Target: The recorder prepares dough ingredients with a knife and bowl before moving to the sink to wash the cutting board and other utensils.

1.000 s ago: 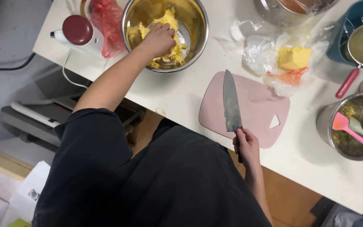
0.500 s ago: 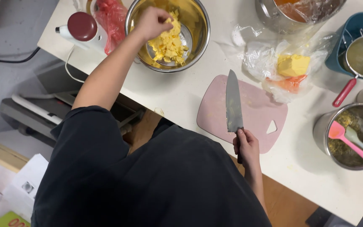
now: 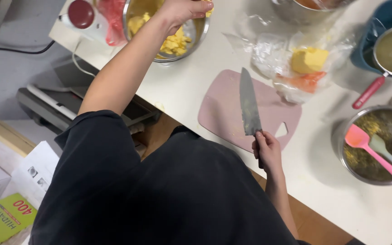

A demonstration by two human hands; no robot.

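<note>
Kitchen knife with a long grey steel blade [image 3: 249, 106] lies flat on a pale pink plastic cutting board [image 3: 221, 113], tip pointing away from the person. The right hand [image 3: 266, 152] is closed firmly around its handle at the near edge of the board, so the handle itself is hidden inside the fist. The board rests on the white bench [image 3: 196, 84], close to the bench's front edge.

The left hand [image 3: 182, 9] is stretched out over a round stainless-steel bowl [image 3: 203, 31] at the far side of the bench. Its fingers are curled inward and a bit of yellow shows at the fingertips, but whether they actually grip it cannot be told. Chunky yellow pieces [image 3: 173, 43] lie in the bowl below it.

Beyond the board's far right corner sits crumpled clear plastic wrap [image 3: 268, 54] with a yellow block [image 3: 309, 59] and an orange piece [image 3: 302, 81] on it. To the right of the board stands a steel pot [image 3: 364, 168] of greenish-brown mixture, with a pink spatula [image 3: 364, 145] resting in it. Behind it is a small saucepan with a red handle [image 3: 367, 93], just beside a teal container [image 3: 386, 13]. Left of the bowl are a red plastic bag [image 3: 112, 18] and a white appliance with a dark red round top [image 3: 81, 13].
</note>
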